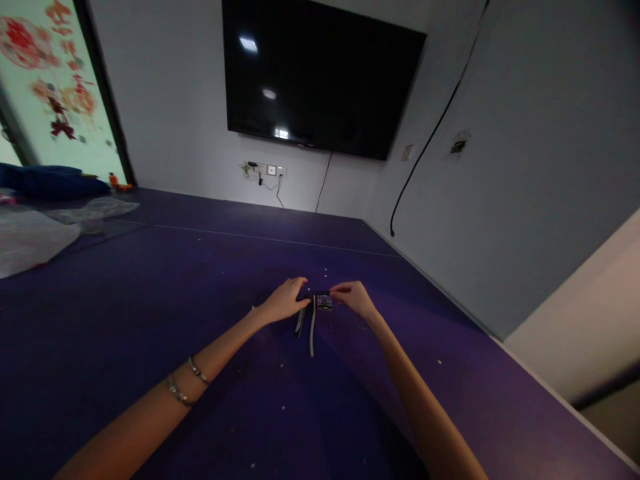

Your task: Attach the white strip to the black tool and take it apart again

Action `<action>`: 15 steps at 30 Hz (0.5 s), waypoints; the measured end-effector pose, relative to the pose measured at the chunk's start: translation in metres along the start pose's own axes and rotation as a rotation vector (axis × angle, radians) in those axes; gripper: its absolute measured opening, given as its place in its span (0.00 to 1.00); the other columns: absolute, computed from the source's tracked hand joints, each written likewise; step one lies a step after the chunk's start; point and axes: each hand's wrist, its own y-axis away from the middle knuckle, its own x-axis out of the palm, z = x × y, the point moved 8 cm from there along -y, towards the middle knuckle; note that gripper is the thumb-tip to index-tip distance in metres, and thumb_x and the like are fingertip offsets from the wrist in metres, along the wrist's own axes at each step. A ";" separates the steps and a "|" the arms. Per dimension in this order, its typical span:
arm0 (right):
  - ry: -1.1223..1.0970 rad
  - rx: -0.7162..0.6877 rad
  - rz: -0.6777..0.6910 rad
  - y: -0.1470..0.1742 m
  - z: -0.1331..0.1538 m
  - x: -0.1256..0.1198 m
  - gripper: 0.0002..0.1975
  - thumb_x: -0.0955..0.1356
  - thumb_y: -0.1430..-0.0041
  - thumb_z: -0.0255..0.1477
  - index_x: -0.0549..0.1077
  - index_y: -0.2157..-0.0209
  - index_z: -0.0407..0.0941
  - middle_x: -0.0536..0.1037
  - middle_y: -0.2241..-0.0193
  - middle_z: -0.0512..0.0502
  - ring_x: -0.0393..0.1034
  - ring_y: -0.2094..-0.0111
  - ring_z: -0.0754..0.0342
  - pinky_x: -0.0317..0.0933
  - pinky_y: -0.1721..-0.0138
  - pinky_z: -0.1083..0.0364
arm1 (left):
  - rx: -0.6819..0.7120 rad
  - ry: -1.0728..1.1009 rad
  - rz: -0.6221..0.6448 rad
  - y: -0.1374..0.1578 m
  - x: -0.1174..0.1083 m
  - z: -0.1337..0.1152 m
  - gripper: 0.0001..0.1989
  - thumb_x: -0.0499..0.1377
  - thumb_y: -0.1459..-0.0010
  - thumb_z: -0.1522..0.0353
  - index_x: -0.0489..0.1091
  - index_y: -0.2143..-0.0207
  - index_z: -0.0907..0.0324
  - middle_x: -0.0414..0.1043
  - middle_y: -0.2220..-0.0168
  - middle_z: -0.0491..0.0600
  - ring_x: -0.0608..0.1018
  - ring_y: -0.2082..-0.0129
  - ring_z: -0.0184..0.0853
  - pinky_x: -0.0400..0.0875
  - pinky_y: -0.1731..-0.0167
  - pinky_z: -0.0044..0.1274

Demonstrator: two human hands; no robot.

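Observation:
A small dark strap-like item with a little rectangular piece (323, 302) lies on the purple table (150, 320), its two grey-edged straps (307, 325) trailing toward me. My left hand (286, 300) pinches its left end. My right hand (353, 295) pinches the right side at the rectangular piece. Both arms are stretched forward over the table. Two bracelets (187, 380) sit on my left forearm. What exactly the item is stays too small and dark to tell.
A large black screen (320, 80) hangs on the far wall above a socket with cables (265, 170). Clear plastic sheeting (35, 237) and a dark blue bundle (50, 180) lie at the table's far left. The table's right edge (500, 343) runs beside the wall.

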 end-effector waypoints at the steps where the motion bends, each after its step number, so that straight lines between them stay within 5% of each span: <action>1: 0.021 0.019 -0.034 -0.001 -0.008 -0.004 0.09 0.68 0.58 0.27 0.77 0.73 0.38 0.75 0.81 0.47 0.65 0.81 0.59 0.57 0.78 0.60 | 0.018 -0.053 0.030 -0.004 0.007 -0.001 0.25 0.56 0.48 0.64 0.58 0.49 0.64 0.65 0.50 0.59 0.68 0.51 0.41 0.61 0.52 0.30; 8: 0.165 0.050 -0.130 -0.002 -0.038 -0.008 0.10 0.67 0.57 0.27 0.78 0.73 0.39 0.78 0.77 0.44 0.70 0.76 0.55 0.60 0.74 0.59 | 0.089 -0.231 0.142 -0.028 0.051 -0.014 0.31 0.57 0.51 0.65 0.54 0.45 0.66 0.63 0.47 0.61 0.67 0.47 0.42 0.59 0.50 0.28; 15: 0.203 -0.003 -0.131 -0.004 -0.042 0.002 0.09 0.66 0.56 0.26 0.78 0.72 0.40 0.79 0.75 0.44 0.72 0.72 0.52 0.62 0.70 0.58 | 0.086 -0.241 0.213 -0.032 0.067 -0.008 0.27 0.55 0.48 0.66 0.55 0.46 0.65 0.63 0.47 0.59 0.66 0.46 0.42 0.54 0.46 0.34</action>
